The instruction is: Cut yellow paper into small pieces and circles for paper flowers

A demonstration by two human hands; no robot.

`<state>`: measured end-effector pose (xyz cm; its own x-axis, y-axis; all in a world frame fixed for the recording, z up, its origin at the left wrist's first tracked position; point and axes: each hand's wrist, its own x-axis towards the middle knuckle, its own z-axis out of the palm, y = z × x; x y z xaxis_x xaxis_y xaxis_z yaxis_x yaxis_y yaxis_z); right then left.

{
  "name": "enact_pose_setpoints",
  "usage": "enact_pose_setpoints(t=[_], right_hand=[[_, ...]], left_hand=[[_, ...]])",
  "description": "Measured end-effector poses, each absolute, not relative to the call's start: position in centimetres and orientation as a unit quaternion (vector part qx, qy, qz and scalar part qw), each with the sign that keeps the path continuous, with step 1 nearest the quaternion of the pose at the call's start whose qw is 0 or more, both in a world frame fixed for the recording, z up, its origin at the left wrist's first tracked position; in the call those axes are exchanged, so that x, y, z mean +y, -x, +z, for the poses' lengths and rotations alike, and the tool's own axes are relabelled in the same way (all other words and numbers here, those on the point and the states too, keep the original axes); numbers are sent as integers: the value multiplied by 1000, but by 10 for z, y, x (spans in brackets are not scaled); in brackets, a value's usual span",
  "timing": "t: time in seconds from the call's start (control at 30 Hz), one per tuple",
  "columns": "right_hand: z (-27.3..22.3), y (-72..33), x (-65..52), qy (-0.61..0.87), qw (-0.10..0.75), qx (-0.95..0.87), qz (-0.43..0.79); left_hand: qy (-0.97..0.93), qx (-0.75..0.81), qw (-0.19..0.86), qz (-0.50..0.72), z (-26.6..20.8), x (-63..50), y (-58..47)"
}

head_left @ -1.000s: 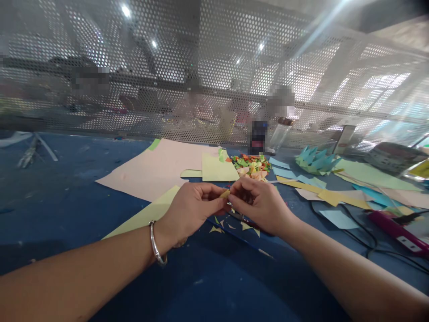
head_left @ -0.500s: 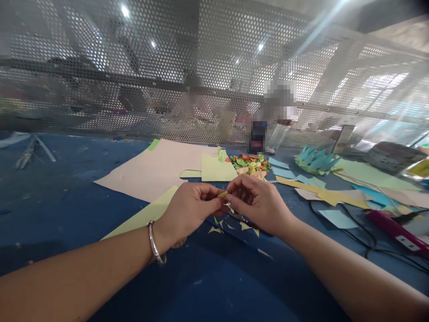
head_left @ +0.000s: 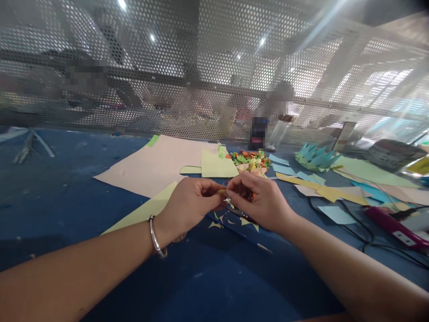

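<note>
Between my two hands is a small yellow piece of paper (head_left: 221, 192), mostly covered by the fingers. My left hand (head_left: 192, 199), with a silver bangle (head_left: 154, 237) at its wrist, pinches one end. The other end is pinched by my right hand (head_left: 259, 197). Below the fingers, pale yellow paper scraps (head_left: 215, 225) lie on the blue table, beside a thin blue stick (head_left: 237, 235) with a whitish tip. Just beyond my hands sits a heap of small orange, green and yellow paper pieces (head_left: 251, 160). Something dark lies partly hidden under my right hand.
Pink paper (head_left: 150, 165) and yellow-green sheets (head_left: 219, 163) lie behind my hands. To the right are paper strips (head_left: 330, 193), a blue folded-paper crown shape (head_left: 315, 157), black cables (head_left: 370, 232) and a magenta power strip (head_left: 395, 226). A perforated metal screen (head_left: 161, 89) stands at the back.
Both hands still pinch the small yellow paper, with the fingers slightly shifted. The camera view has tilted a little, so the table things appear slightly higher.
</note>
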<state>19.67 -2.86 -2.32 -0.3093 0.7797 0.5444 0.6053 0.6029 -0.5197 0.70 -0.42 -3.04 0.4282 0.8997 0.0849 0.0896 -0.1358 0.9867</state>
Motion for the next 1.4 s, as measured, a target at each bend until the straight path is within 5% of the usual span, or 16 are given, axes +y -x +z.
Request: enact_pose_setpoints(t=[0.37,1.4], right_hand=[[-22,-200,-25,453,408,-748,263],[-13,-205,-25,456,416,-697,364]], left_hand=[[-611,325,642,332,-34,-5,-7],[-693,288,592,295,-30,0,-3]])
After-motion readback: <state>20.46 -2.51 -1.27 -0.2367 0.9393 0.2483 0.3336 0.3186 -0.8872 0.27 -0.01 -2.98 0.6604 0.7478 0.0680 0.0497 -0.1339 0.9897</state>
